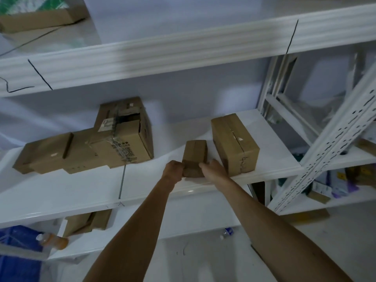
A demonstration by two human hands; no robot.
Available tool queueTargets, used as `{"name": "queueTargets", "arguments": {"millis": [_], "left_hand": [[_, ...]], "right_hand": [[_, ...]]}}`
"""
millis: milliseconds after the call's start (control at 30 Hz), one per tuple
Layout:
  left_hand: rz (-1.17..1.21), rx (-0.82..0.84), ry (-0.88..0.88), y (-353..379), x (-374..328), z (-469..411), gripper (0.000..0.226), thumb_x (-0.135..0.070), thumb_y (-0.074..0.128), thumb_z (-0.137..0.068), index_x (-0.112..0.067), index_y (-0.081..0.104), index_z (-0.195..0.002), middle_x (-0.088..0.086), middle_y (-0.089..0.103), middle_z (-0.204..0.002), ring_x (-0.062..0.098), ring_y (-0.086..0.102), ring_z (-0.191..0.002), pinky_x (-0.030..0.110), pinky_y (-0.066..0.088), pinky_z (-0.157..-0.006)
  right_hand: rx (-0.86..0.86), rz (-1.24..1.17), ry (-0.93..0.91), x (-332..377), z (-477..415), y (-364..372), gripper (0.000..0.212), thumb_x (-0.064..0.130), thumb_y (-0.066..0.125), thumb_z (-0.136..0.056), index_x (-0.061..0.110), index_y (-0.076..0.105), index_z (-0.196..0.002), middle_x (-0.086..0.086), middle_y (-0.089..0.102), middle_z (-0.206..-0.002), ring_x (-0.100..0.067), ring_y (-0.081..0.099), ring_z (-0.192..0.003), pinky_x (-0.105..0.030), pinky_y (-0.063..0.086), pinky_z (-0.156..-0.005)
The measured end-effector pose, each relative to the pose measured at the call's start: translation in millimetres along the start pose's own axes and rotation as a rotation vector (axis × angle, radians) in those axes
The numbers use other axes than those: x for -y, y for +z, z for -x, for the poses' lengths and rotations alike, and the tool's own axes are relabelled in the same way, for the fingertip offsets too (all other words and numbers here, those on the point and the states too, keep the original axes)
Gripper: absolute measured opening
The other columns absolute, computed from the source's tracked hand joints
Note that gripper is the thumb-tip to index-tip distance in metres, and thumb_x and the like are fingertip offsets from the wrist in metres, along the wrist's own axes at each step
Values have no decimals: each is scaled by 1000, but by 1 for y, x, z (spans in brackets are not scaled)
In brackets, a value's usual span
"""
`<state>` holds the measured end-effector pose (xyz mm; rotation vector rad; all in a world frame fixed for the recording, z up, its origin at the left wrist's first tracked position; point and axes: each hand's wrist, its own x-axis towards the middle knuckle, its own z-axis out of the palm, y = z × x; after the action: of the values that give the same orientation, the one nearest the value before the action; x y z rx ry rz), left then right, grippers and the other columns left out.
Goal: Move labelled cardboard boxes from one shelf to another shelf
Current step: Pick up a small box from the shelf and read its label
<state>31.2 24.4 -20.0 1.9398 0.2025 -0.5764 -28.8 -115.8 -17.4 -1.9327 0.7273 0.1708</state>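
The small box [194,157] sits on the middle shelf [81,186], near the front edge, just beside a bigger taped box [235,142]. It is clamped btwn left hand [173,168] & right hand [212,166], one per side. Probably best kept level, w/ even pressure, and drawn straight out so the neighbour isn't dragged. Plain brown corrugated card, taped seam; smooth white shelf. No label is seen from here.
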Motion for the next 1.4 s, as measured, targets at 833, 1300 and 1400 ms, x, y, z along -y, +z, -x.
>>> {"name": "queueTargets", "arguments": {"millis": [833,1300,1400], "left_hand": [[330,192,263,-81,-3,79,55,-26,73,-95,-4,54,-143,17,66,-130,31,69,-114,36,58,-97],[295,259,473,-67,-29,131,49,-29,73,-94,-7,63,-137,11,71,-130,23,70,-118,32,59,-98],[329,283,476,-63,-27,136,40,-29,72,-95,-13,68,-130,8,74,-127,22,71,-117,32,59,-97]], "right_hand": [[-58,-415,-270,32,95,-3,41,18,65,-95,14,55,-135,6,64,-105,-9,63,-91,-29,53,-83],[115,-508,-412,28,100,-55,64,47,71,-70,22,65,-129,1,76,-119,-15,69,-113,-33,52,-102],[192,-508,-441,24,104,-58,72,50,78,-69,22,64,-134,5,78,-119,-11,73,-109,-29,56,-95]]}}
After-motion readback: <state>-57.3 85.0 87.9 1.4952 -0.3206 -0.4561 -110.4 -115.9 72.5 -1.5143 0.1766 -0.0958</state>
